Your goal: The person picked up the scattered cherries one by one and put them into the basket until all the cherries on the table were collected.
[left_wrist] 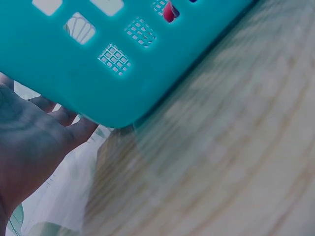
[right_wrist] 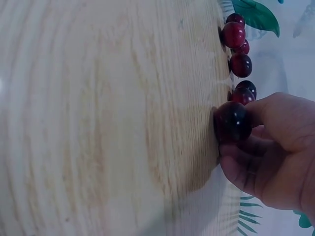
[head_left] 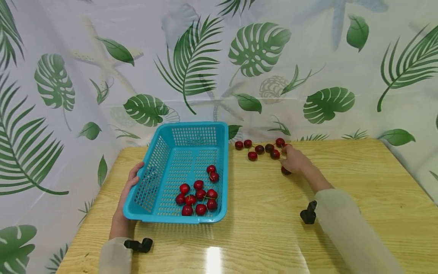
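Observation:
A blue plastic basket (head_left: 176, 219) with mesh walls stands on the left of the table, several red cherries (head_left: 190, 199) lying in its front right part. My left hand (head_left: 128, 194) holds the basket's left side, fingertips at the rim; in the left wrist view its fingers pass behind the basket's wall. Toward the back of the table, my right hand (head_left: 297, 163) reaches down among loose cherries (head_left: 259, 149). In the right wrist view, its thumb and curled fingers close in around a dark cherry (right_wrist: 233, 122). Part of that grip is hidden behind the cherry.
The wooden table (head_left: 260, 228) backs onto a white sheet printed with green leaves (head_left: 202, 64). Other loose cherries lie in a cluster near the back edge, right of the basket. A small black device (head_left: 138, 245) is worn on each wrist.

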Demonstrator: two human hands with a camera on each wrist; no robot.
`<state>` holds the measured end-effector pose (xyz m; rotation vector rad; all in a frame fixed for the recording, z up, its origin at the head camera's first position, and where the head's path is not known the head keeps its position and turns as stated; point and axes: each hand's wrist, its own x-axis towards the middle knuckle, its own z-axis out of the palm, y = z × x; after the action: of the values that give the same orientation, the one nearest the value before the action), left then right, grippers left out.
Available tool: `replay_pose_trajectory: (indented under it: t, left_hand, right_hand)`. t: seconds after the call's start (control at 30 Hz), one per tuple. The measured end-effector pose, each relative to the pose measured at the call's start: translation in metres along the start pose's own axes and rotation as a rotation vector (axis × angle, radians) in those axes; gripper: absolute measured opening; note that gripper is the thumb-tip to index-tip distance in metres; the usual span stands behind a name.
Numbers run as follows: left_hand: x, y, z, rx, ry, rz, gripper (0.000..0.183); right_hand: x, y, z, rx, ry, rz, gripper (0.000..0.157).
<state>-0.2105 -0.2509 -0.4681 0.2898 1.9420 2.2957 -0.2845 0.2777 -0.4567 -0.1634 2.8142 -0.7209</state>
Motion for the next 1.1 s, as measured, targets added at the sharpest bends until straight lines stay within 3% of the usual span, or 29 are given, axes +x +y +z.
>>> replay_pose_trajectory:
  t: [0.23, 0.63, 0.9, 1.1]
  left_hand:
    - [0.002, 0.000, 0.002, 0.012, 0.039, -0.004, 0.051]
    - [0.004, -0.006, 0.000, -0.029, 0.005, 0.071, 0.051]
    - [0.003, -0.001, 0.002, 0.019, 0.023, -0.001, 0.052]
    - [0.004, -0.001, 0.002, 0.027, 0.009, 0.015, 0.051]
  right_hand:
    - [-0.003, 0.001, -0.003, 0.005, 0.046, -0.004, 0.046]
    - [-0.007, -0.006, -0.008, 0.005, 0.174, -0.085, 0.037]
    - [-0.013, -0.050, -0.012, 0.104, 0.279, -0.150, 0.032]
    - [-0.023, -0.095, -0.007, 0.225, 0.394, -0.298, 0.023]
